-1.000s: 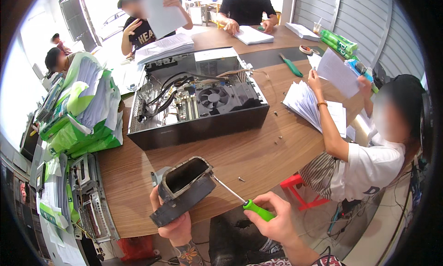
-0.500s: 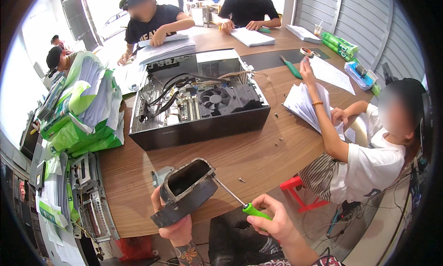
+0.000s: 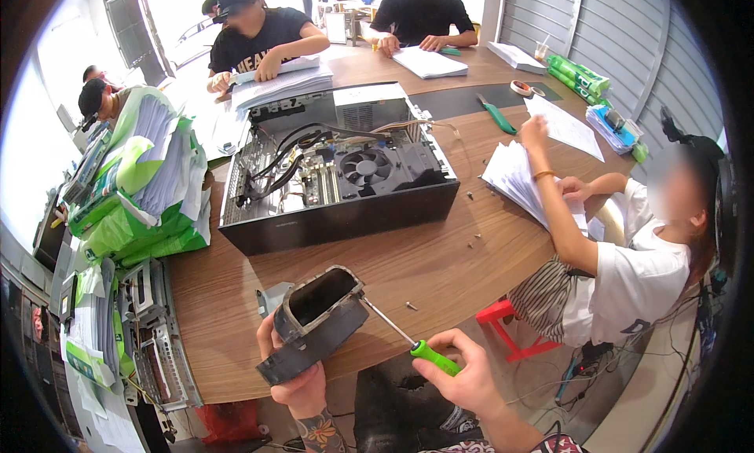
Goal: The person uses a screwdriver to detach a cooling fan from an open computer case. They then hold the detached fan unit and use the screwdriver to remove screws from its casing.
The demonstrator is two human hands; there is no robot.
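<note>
My left hand (image 3: 299,381) is closed around a black hollow plastic duct (image 3: 330,325), held tilted above the table's near edge. Its open mouth faces up toward me. In my right hand (image 3: 465,374) is a screwdriver with a green handle (image 3: 434,358), gripped between thumb and fingers. The metal shaft (image 3: 385,318) points up and left, and its tip meets the duct's right side. Beyond my hands lies an open desktop computer case (image 3: 338,217), showing a black fan (image 3: 366,168), cables and boards. A small metal bracket (image 3: 272,298) rests behind the duct.
Several loose screws (image 3: 411,306) lie on the wooden table (image 3: 236,276). Paper stacks in green wrapping (image 3: 141,237) and metal computer parts (image 3: 166,351) stand at left. On the right, a person in a white shirt (image 3: 636,272) handles papers (image 3: 522,178). Two others work with paper across the table.
My right hand has shifted slightly on the screwdriver handle, with the tip still at the duct. The duct has barely moved. Across the table, the co-worker at left moved a hand toward the paper stack.
</note>
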